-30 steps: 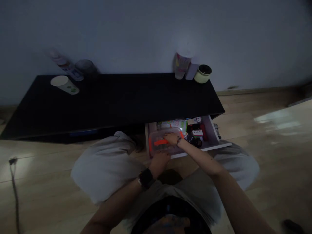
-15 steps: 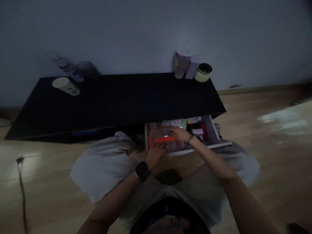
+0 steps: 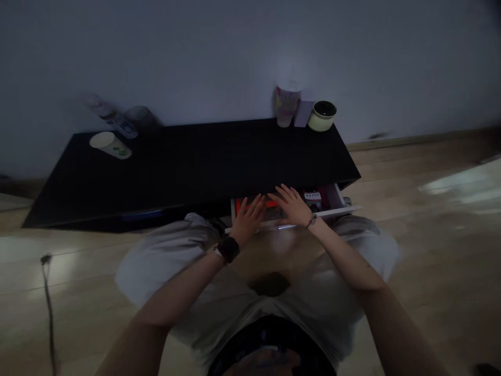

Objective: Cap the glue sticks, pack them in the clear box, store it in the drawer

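A white drawer [image 3: 337,212] stands partly pulled out of the black cabinet [image 3: 219,162]. Over its front edge, at the left, lies my left hand [image 3: 247,222], fingers spread and holding nothing. My right hand [image 3: 294,207] is beside it with fingers fanned out, also over the drawer front and its contents. Between and beneath the hands shows a clear container with an orange-red part [image 3: 270,203], partly hidden by the fingers. To the right of my right hand, a small box with a white label [image 3: 312,197] lies inside the drawer. Whether the palms press on the drawer front I cannot tell.
On the cabinet top stand a paper cup [image 3: 111,145], a spray bottle [image 3: 113,119] and a dark round jar [image 3: 143,119] at left. A plastic cup [image 3: 287,107], a pale box [image 3: 303,110] and a cream pot [image 3: 322,117] stand at right. A cable [image 3: 49,308] lies on the floor.
The drawer has slid inward, so less of its inside shows. Both hands have come off the orange-red container to the drawer's front edge, with fingers more spread.
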